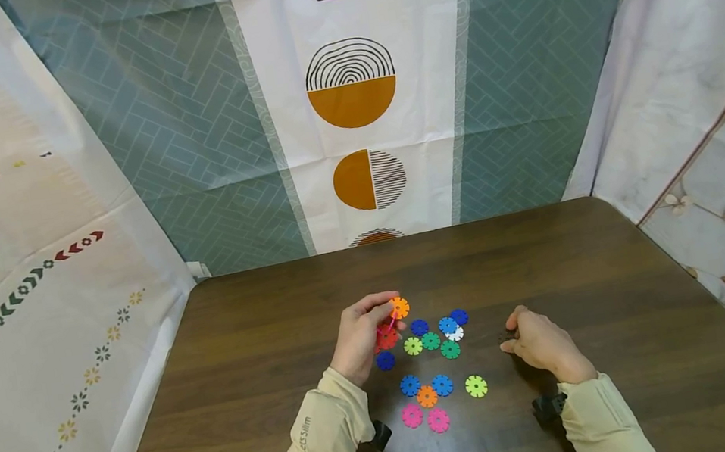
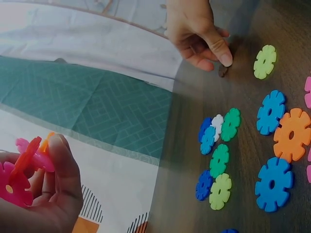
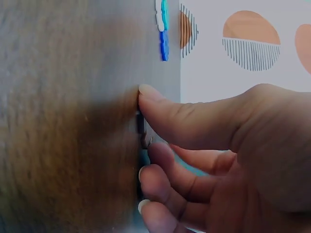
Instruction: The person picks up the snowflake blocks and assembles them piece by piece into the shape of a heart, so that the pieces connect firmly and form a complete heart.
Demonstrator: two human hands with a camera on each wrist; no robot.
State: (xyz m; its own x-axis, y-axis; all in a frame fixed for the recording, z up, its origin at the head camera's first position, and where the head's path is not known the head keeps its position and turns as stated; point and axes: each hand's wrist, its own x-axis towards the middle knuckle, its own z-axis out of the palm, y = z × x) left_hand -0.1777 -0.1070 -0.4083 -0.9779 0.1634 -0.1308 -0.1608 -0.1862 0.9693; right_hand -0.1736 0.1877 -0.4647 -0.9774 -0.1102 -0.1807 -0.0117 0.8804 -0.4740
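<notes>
My left hand [image 1: 355, 336] holds up a small joined cluster of notched plastic discs at the left of the table. An orange disc [image 1: 400, 307] tops the cluster and a red disc [image 1: 387, 337] sits lower; a pink disc [image 2: 13, 187] shows in the left wrist view. The fingers partly cover how they slot together. Low at the tabletop on the right, my right hand [image 1: 546, 343] pinches a dark brown notched disc [image 2: 223, 71] between thumb and fingers. Seen from the right wrist, that disc [image 3: 141, 125] stands almost edge-on.
Between the hands lie loose discs on the brown table [image 1: 268, 345]: green [image 1: 450, 349], white [image 1: 456, 334] and several blue ones. Closer in are an orange disc [image 1: 427, 396], a lime disc [image 1: 476, 386] and a pink disc [image 1: 438, 420]. Patterned cloths [image 1: 198, 125] hang around the table.
</notes>
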